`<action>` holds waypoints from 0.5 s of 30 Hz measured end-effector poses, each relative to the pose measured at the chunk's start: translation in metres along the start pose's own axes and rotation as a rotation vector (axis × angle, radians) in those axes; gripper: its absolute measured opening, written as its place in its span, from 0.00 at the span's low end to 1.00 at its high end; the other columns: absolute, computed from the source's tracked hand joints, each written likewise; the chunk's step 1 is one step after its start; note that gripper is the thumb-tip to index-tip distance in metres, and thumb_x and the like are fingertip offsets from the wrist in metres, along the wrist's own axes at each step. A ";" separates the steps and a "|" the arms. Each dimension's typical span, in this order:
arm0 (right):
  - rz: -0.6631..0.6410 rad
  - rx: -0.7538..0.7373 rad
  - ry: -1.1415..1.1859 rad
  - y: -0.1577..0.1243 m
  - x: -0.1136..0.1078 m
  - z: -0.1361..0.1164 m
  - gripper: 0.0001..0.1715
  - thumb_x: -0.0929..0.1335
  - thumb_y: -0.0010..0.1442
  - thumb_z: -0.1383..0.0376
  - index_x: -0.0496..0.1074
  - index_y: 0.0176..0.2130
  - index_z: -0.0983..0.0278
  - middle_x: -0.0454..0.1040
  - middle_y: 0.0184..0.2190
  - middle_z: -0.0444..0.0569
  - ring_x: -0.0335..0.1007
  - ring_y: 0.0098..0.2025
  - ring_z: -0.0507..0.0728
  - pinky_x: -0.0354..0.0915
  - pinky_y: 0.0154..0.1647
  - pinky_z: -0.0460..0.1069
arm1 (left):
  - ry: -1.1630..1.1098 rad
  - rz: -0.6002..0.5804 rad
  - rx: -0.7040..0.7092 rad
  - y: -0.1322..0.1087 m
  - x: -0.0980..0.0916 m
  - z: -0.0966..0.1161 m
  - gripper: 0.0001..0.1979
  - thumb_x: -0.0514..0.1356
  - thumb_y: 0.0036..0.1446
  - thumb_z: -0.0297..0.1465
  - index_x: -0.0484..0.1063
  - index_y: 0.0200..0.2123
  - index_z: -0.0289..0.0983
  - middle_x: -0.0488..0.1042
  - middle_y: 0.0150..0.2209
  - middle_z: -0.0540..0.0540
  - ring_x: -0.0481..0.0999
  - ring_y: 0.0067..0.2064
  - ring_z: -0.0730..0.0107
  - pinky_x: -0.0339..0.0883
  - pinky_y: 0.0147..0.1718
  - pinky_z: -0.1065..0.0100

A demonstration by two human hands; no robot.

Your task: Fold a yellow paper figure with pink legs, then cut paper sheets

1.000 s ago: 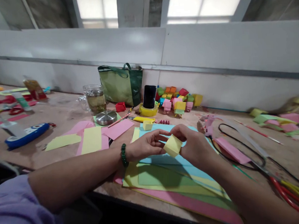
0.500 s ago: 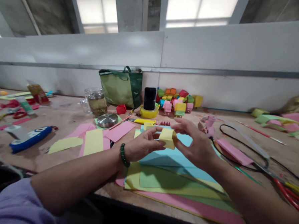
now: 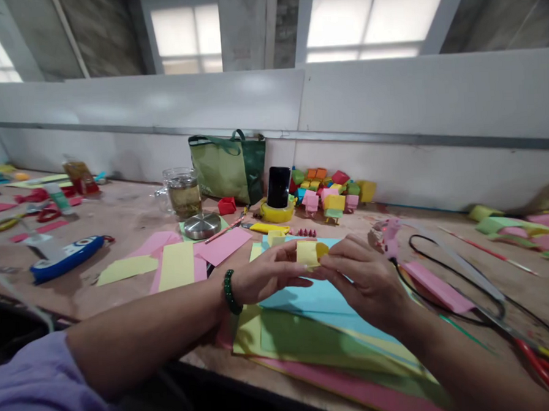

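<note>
Both my hands pinch a small folded yellow paper piece [image 3: 308, 253] held above a stack of coloured paper sheets [image 3: 318, 329] in blue, green, yellow and pink. My left hand [image 3: 266, 273], with a green bead bracelet at the wrist, grips its left side with thumb and fingers. My right hand [image 3: 364, 280] closes on its right side from the other direction. A second small yellow folded piece [image 3: 275, 237] lies on the table just behind my hands.
At the back stand a green bag [image 3: 229, 166], a glass mug [image 3: 182, 192], a phone in a yellow holder [image 3: 278, 196] and a heap of folded paper cubes [image 3: 331, 187]. Loose pink and yellow sheets [image 3: 180, 259] lie left. Cables [image 3: 458, 288] and a pink glue gun [image 3: 389, 236] lie right.
My hands have turned the yellow piece and lifted it slightly, and the right hand's fingers have closed on it again. The camera has tilted a little upward.
</note>
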State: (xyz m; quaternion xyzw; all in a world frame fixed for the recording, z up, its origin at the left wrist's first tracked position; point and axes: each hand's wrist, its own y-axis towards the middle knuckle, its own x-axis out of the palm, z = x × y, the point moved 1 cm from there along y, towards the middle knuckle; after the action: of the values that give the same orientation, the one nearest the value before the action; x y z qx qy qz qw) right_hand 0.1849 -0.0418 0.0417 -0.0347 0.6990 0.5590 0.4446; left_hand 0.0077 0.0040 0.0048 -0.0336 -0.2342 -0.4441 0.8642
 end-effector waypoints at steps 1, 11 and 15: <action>-0.023 -0.003 0.006 0.001 -0.001 0.000 0.06 0.67 0.59 0.73 0.74 0.32 0.65 0.72 0.27 0.49 0.64 0.30 0.53 0.63 0.34 0.50 | -0.011 0.011 -0.006 0.000 0.000 0.000 0.23 0.68 0.49 0.32 0.69 0.48 0.37 0.72 0.48 0.41 0.74 0.43 0.67 0.65 0.43 0.65; -0.073 0.022 0.177 0.002 -0.005 -0.004 0.05 0.68 0.58 0.73 0.72 0.31 0.63 0.73 0.26 0.44 0.64 0.29 0.52 0.61 0.38 0.51 | -0.011 0.021 -0.076 0.001 -0.006 -0.001 0.30 0.70 0.44 0.29 0.69 0.52 0.38 0.71 0.51 0.42 0.72 0.44 0.70 0.65 0.46 0.65; -0.120 0.068 0.217 0.002 -0.007 -0.003 0.03 0.69 0.59 0.69 0.73 0.33 0.62 0.74 0.29 0.46 0.66 0.31 0.52 0.64 0.38 0.51 | -0.012 0.023 -0.086 0.002 -0.010 0.001 0.28 0.72 0.39 0.25 0.71 0.47 0.36 0.73 0.45 0.43 0.73 0.41 0.71 0.66 0.42 0.67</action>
State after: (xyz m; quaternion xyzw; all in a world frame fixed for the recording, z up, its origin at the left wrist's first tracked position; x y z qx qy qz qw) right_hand 0.1861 -0.0469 0.0476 -0.1215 0.7582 0.5003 0.4000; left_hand 0.0042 0.0132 0.0018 -0.0761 -0.2194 -0.4436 0.8656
